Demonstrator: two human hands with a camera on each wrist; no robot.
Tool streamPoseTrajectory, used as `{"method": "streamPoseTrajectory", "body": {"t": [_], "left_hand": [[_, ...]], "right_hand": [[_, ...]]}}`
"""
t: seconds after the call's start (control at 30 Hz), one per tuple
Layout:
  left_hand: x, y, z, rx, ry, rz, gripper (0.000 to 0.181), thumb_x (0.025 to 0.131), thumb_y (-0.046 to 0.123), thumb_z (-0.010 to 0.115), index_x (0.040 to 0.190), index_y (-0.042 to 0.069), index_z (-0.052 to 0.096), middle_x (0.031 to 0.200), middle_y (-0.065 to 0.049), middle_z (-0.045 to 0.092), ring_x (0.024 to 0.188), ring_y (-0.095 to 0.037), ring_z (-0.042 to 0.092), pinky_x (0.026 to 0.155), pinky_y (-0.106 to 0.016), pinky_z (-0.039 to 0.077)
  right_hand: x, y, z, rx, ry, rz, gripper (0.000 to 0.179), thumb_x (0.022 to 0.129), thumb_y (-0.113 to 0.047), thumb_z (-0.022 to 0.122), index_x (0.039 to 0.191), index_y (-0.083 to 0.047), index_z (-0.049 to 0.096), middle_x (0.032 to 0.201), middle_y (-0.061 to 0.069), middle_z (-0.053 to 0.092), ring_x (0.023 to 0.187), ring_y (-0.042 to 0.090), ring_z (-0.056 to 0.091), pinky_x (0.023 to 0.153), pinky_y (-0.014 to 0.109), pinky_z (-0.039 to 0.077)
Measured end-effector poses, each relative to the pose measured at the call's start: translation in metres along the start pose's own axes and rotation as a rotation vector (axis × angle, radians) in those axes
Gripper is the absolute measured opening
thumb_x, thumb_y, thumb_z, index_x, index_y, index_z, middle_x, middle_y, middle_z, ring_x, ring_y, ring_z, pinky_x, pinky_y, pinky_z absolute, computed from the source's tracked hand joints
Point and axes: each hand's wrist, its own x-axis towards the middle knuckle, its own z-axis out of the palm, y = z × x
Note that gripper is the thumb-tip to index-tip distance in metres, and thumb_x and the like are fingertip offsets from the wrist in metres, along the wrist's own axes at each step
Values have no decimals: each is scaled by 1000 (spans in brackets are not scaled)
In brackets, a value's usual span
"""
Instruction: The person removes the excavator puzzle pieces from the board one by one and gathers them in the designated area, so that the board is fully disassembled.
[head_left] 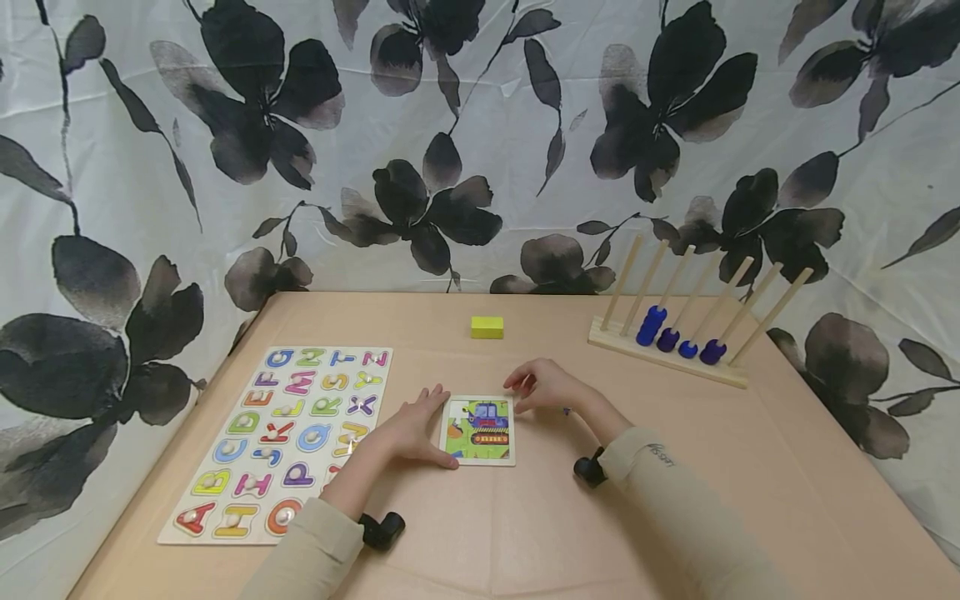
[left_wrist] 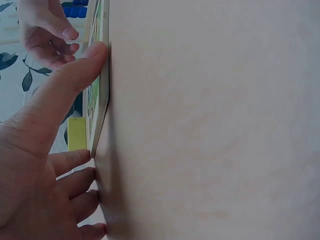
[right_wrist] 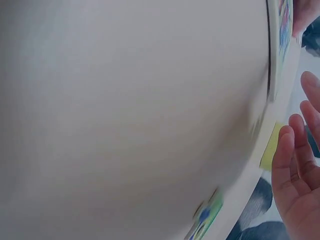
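A small square picture puzzle [head_left: 477,431] with a white frame shows a blue and red tracked vehicle. My left hand [head_left: 411,427] rests at its left side, fingers spread. Its thumb [left_wrist: 94,51] touches the puzzle's near edge, and the index finger lies by another corner. Beside the upper right corner, my right hand [head_left: 551,387] has loosely bent fingers, with nothing visible between them. In the right wrist view, a blurred green and blue flat piece [right_wrist: 206,216] appears below that hand; the right wrist mostly hides it in the head view.
An alphabet board [head_left: 255,442] with colourful letters lies on the left, partly covered by the left forearm. Behind the puzzle sits a yellow block [head_left: 487,327]. A wooden peg rack [head_left: 667,357] with several blue beads stands at the back right. Floral cloth [head_left: 450,125] hangs behind the table.
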Motion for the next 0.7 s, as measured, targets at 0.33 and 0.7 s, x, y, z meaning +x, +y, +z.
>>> {"method": "streamPoseTrajectory", "body": {"t": [0.33,0.7], "left_hand": [[-1,0,-1,-27,-3,-18,109,59,41,84,142,3,27,150,-17,18,137,-35,11,108,-54,12],[-2,-1,-1,-32,-4,-2,108,59,41,84,142,2,27,149,-17,19,137,-35,11,108,-55,12]], "right_hand": [[18,-12,18,10,-37,-6,33,71,-5,77,103,-3,67,92,4,63,80,21,54,67,22,46],[28,-25,32,-23,-69,31,32,70,-8,79,101,-7,68,88,2,62,79,19,51,65,21,45]]}}
